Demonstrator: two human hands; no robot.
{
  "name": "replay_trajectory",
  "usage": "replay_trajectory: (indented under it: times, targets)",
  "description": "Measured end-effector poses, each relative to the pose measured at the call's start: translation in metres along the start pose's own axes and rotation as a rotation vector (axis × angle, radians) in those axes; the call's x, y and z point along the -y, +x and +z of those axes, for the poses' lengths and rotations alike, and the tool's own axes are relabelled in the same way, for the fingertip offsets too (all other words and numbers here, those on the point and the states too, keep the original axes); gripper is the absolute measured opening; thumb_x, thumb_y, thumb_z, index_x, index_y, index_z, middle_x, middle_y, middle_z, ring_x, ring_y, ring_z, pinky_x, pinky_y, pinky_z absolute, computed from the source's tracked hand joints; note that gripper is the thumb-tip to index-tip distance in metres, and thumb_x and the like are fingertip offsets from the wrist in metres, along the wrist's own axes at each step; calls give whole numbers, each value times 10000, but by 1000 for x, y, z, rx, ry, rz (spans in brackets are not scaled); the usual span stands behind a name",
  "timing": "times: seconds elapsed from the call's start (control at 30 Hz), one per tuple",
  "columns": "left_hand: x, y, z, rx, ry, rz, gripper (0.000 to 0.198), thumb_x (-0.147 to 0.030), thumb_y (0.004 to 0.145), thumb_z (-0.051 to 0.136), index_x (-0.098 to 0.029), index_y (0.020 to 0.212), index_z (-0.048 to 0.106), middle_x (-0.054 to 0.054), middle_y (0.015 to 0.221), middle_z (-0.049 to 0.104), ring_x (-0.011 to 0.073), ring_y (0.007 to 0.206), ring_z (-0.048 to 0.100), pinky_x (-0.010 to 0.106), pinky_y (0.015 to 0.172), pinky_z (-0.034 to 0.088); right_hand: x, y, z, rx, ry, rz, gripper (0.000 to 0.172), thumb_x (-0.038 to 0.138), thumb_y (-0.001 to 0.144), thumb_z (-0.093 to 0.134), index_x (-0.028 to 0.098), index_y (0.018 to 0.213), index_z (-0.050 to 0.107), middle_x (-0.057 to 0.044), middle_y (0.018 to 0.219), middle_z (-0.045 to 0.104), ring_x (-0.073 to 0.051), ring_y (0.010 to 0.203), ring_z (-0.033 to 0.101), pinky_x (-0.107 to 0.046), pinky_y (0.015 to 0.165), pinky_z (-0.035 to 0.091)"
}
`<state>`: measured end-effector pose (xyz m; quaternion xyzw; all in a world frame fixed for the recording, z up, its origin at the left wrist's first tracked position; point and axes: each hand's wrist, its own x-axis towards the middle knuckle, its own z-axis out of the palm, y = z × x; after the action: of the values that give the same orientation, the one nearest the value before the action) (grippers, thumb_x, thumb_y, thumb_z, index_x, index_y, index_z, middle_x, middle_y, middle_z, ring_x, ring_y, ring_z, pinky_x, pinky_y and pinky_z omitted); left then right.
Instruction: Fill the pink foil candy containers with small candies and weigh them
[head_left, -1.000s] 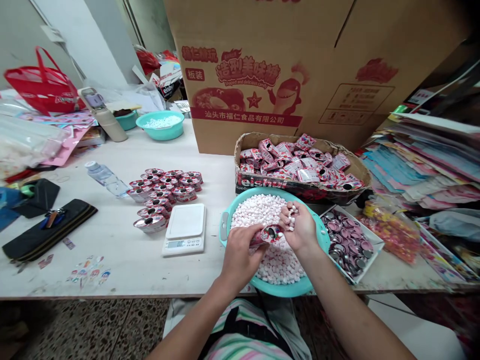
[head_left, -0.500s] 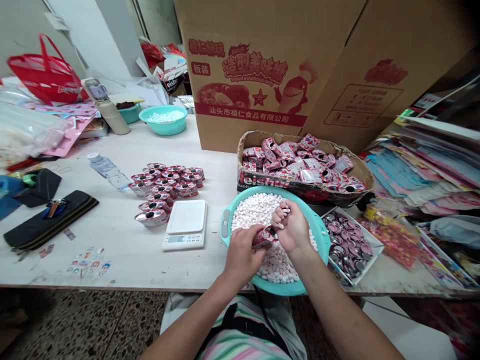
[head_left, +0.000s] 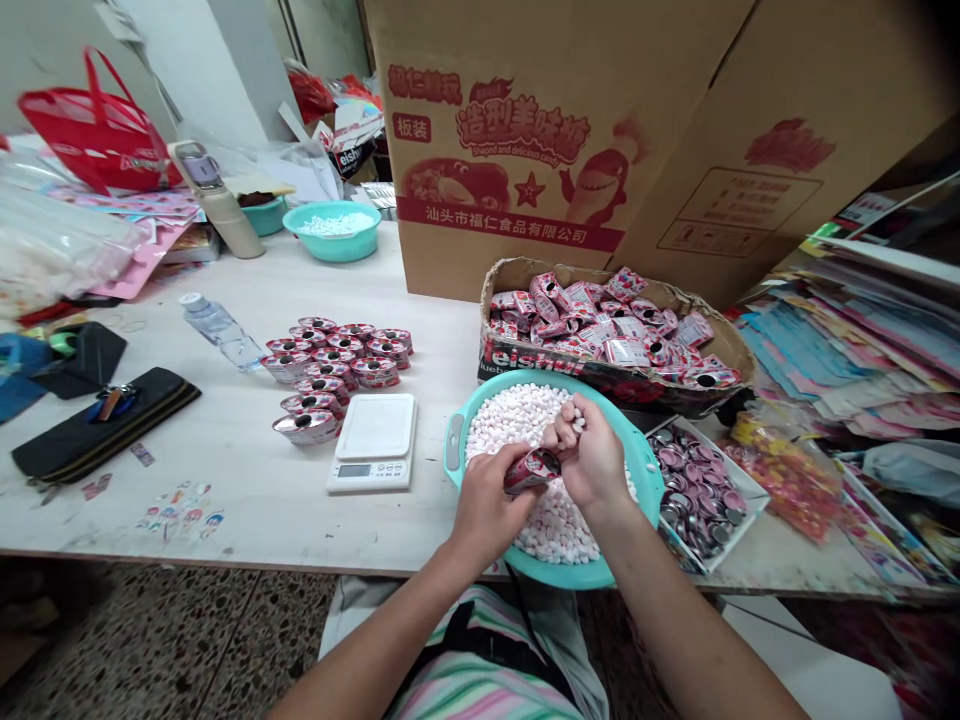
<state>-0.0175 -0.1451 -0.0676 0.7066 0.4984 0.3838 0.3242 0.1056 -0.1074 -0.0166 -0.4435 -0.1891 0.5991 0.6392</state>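
Left hand point(head_left: 486, 495) pinching little printed candy can point(head_left: 525, 473) thumb vs fingers, held over turquoise basin point(head_left: 562, 575) of white candy pellets point(head_left: 559, 535). Right hand point(head_left: 598, 462) curled round few pellets. Can sits just left of those curled fingers, can't tell if touching. Mouth points right, tipped bit upward; long axis roughly sideways, tilted.

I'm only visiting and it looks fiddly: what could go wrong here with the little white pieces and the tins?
The right hand holds loose white pieces by the tin's narrow opening; some might spill, though the basin below would probably catch them.

The left hand holds that tin tilted, so pieces could slide out.

The scale sits close to the standing tins; a bump might topple one.
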Motion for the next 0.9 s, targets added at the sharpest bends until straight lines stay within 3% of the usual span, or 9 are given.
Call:
replay_trajectory:
  times: [0.17, 0.5, 0.77, 0.9]
  targets:
    - [1, -1, 2, 5, -4, -16, 371, -186, 719, 659, -271, 1073, 587, -3, 1007, 684, 223, 921, 598, 343, 825, 428, -2, -3, 3, 9, -32, -42, 321, 370, 822, 533, 207, 582, 396, 94, 403, 275, -58, 364, 293, -186, 406, 308]
    - [-2, 1, 0, -6, -101, -39, 390, -206, 729, 674, -282, 1099, 576, -10, 1045, 674, 213, 938, 593, 340, 833, 441, -1, -11, 7, 28, -133, -148, 299, 413, 810, 556, 198, 613, 485, 38, 493, 494, -94, 464, 472, -205, 445, 362]
    - [1, 1, -1, -9, -112, -49, 364, -202, 728, 670, -269, 1076, 583, 3, 1023, 669, 218, 938, 602, 338, 820, 463, -1, -11, 8, 75, -138, -180, 324, 440, 811, 574, 198, 614, 489, 46, 502, 470, -88, 468, 452, -213, 464, 369]
    - [7, -1, -2, -63, -298, -47, 351, -219, 743, 677, -237, 1072, 553, 18, 1027, 658, 192, 938, 630, 296, 802, 502, 15, -10, 5, 44, -133, -329, 359, 481, 822, 564, 196, 618, 482, 49, 510, 455, -86, 495, 467, -219, 512, 390]
